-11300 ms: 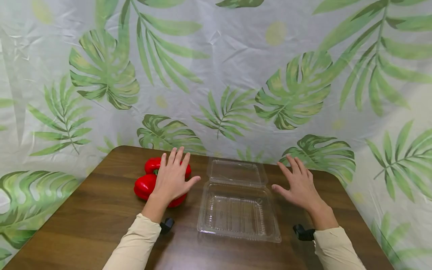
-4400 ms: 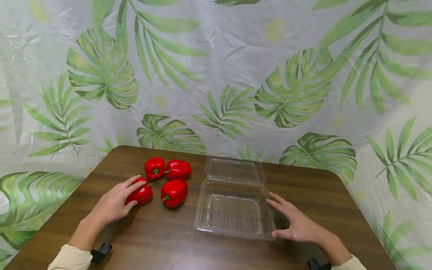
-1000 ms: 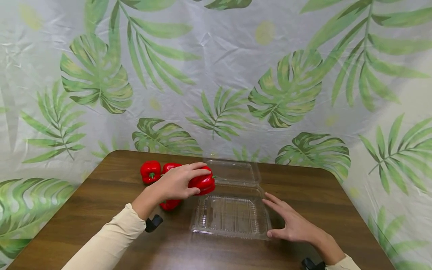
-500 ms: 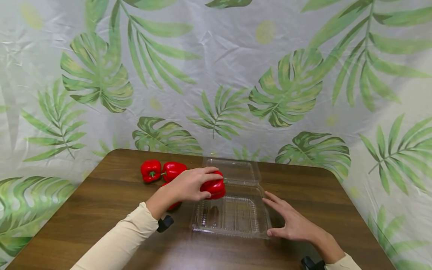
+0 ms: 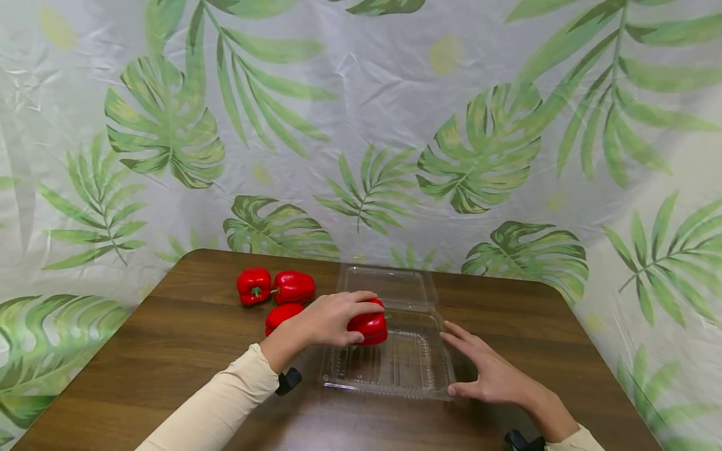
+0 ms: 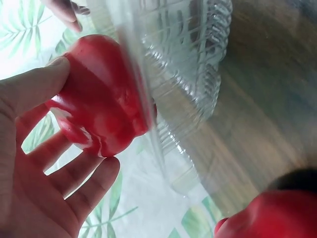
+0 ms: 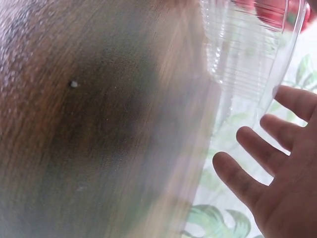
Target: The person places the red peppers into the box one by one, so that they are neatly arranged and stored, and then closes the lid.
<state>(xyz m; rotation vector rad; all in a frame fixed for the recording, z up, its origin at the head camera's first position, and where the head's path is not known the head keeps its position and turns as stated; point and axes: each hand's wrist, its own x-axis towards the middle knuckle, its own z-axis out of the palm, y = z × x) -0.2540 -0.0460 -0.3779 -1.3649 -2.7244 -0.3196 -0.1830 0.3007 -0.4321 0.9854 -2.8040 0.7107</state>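
In the head view my left hand (image 5: 333,319) grips a red bell pepper (image 5: 369,327) over the left part of a clear plastic clamshell container (image 5: 395,369). Thumb and fingers wrap the pepper (image 6: 101,94) in the left wrist view, and it hangs at the container's rim. My right hand (image 5: 493,369) stays at the container's right side, its fingers spread and nearly straight, thumb at the near right corner. From the right wrist view, the index fingertip (image 7: 282,94) lies at the rim; whether it presses cannot be told.
Left of the container lie three more red bell peppers: one at the back left (image 5: 254,286), another beside it (image 5: 294,287), and a third (image 5: 282,315) partly behind my left hand. The container's open lid (image 5: 389,283) lies flat toward the table's (image 5: 496,313) back edge, near a leaf-printed curtain.
Over the last second my left hand has carried the pepper rightward and a little lower, from the container's back left edge to over its tray. The right hand has barely moved.
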